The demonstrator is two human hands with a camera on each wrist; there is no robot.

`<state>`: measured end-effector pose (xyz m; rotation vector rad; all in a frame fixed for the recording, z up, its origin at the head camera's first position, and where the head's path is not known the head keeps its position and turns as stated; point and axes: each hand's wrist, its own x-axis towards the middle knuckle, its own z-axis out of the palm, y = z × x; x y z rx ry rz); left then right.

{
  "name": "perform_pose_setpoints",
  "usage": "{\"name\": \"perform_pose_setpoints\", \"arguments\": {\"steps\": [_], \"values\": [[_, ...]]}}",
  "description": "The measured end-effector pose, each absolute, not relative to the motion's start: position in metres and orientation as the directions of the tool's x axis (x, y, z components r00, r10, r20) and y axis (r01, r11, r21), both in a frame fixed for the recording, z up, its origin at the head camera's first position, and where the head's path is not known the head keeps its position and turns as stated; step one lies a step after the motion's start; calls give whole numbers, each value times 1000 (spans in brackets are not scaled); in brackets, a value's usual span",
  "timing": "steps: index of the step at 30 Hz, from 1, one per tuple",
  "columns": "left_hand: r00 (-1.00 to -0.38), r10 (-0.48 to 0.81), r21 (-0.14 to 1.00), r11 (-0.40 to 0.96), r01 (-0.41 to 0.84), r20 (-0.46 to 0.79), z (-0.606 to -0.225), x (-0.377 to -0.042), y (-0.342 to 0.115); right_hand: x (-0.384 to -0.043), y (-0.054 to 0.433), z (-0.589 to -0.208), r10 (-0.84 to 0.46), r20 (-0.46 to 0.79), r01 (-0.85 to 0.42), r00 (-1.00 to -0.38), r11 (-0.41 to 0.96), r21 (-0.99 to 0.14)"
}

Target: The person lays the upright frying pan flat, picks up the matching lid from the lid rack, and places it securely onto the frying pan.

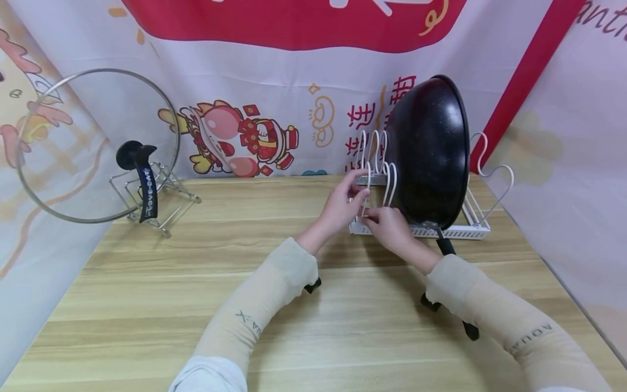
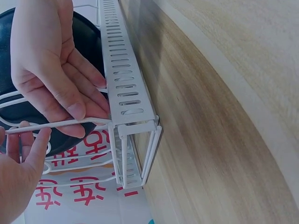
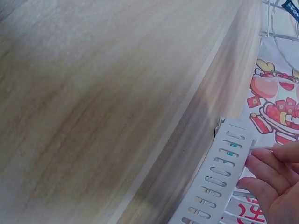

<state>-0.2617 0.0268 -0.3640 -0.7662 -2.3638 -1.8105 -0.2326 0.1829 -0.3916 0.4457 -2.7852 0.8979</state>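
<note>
A white metal dish rack [image 1: 453,233] with slotted rails and looped wire dividers stands at the back right of the table. My left hand [image 1: 335,207] pinches the upper part of the leftmost front wire divider [image 2: 70,123] between thumb and fingers. Lower down, at the slotted rail [image 3: 210,182], my right hand [image 1: 392,227] grips the foot of that same divider. A black wok [image 1: 431,147] stands on its side in the rack, just right of my hands, its handle [image 1: 444,246] pointing toward me and partly behind my right sleeve.
At the left, a round glass lid [image 1: 78,136] with a black knob leans in a small wire stand [image 1: 183,204]. Behind the table hangs a printed cloth [image 1: 274,81]. A tall curved wire divider [image 1: 506,182] rises at the rack's right end. Wooden tabletop [image 1: 196,283] lies in front.
</note>
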Motion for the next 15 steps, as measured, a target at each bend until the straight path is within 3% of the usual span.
{"name": "perform_pose_setpoints", "arguments": {"steps": [6, 15], "values": [[-875, 338, 893, 165, 418, 347, -364, -261, 27, -231, 184, -390, -261, 247, -355, -933, 775, -523], [-887, 294, 902, 141, 407, 355, -363, -258, 31, -229, 186, -381, -311, 122, -321, -943, 744, -586]]}}
